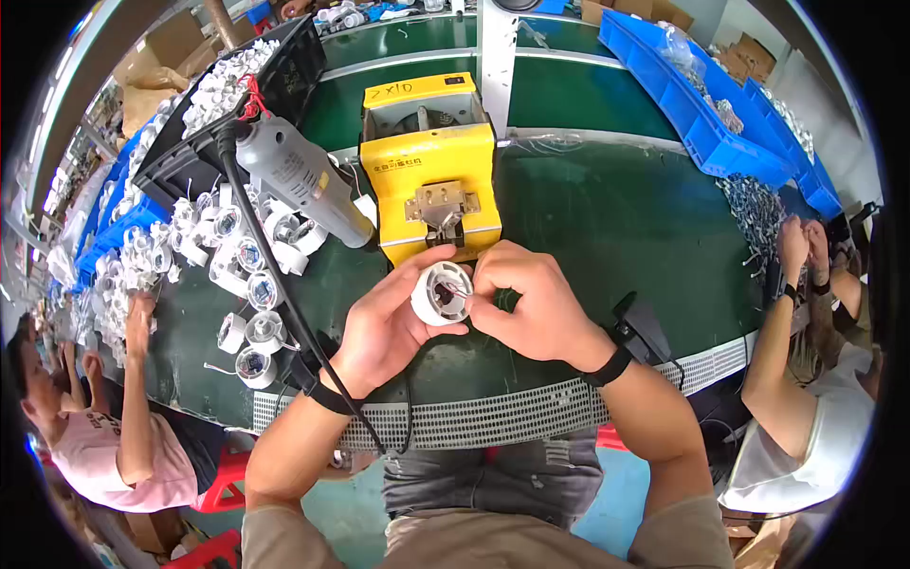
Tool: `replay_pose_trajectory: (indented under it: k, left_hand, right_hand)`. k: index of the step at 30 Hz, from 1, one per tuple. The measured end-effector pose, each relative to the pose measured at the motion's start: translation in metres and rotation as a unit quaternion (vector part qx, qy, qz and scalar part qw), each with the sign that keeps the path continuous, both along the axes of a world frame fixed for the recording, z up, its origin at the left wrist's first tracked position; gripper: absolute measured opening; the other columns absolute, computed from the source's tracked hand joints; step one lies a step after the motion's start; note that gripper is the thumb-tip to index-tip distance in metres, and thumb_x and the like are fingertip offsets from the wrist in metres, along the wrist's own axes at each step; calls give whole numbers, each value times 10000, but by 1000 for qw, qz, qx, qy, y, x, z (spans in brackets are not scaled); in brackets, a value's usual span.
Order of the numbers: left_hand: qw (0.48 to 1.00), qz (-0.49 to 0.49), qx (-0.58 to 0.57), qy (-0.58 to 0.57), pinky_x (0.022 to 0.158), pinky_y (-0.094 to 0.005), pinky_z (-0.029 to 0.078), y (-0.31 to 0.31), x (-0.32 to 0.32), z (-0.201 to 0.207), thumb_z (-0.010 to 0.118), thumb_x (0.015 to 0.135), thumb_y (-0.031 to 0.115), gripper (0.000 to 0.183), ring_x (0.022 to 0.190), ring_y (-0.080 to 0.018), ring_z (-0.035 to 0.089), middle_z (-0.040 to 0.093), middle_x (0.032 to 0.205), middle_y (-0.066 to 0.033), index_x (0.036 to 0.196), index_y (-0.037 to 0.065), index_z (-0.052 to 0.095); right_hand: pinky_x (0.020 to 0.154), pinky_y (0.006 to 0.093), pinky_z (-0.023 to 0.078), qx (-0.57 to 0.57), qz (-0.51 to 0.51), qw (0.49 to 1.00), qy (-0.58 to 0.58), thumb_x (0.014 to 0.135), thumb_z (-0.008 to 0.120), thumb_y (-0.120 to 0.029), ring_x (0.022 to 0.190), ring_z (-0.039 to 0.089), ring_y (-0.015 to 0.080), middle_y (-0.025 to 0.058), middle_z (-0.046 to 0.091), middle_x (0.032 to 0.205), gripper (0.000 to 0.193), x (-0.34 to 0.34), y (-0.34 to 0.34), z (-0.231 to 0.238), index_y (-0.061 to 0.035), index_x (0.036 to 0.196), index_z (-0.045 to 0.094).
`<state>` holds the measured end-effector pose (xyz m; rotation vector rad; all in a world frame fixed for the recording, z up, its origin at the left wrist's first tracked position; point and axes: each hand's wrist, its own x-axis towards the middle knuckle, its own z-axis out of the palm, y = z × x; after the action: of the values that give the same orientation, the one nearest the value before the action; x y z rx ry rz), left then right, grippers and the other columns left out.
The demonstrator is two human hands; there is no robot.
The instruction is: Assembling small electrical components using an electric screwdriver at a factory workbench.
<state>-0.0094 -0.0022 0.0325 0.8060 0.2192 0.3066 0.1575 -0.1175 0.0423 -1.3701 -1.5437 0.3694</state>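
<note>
Cupped around a round white plastic housing [427,305], my left hand [379,327] holds it with its open face turned up and to the right. Thin wires [453,287] show inside the housing. My right hand [531,299] pinches at the wires by the housing's right rim, thumb against forefinger; the exact wire ends are too small to make out. Just beyond my hands stands a yellow bench machine [431,156] with a metal head [442,204] at its front. A grey cylindrical electric screwdriver [303,175] with a black cable leans to its left.
Several white housings [248,254] lie on the green table at left, below a black crate [275,95] of white parts. Blue bins [701,104] and a heap of wires [754,223] are at right. A black device [645,327] sits near the front edge. People work on both sides.
</note>
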Motion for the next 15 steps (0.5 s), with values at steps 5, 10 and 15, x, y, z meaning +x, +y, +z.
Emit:
replay_pose_trajectory:
  k: [5,10,15]
  left_hand:
    - [1000,3,3,16,864,-390,545,-2,0,3,368,1008,297,467,1069,-229,599,557,1217,-120,1372,4,378]
    - [999,8,31,38,853,-375,556,-1,3,1,409,1002,295,467,1041,-211,611,575,1187,-114,1358,-6,395]
    - [997,-17,43,66,851,-379,559,3,3,-3,464,987,284,462,1025,-211,620,593,1158,-115,1338,-13,426]
  right_hand:
    - [668,337,454,38,-38,998,-22,682,684,-7,709,553,242,76,571,708,140,-3,1,0,-21,658,547]
    - [759,391,480,177,-53,963,-195,623,708,-6,735,552,236,47,550,712,184,-1,2,9,-46,619,528]
    - [782,405,491,185,-50,943,-274,637,727,-57,753,559,229,37,540,726,189,-6,-1,11,-48,625,538]
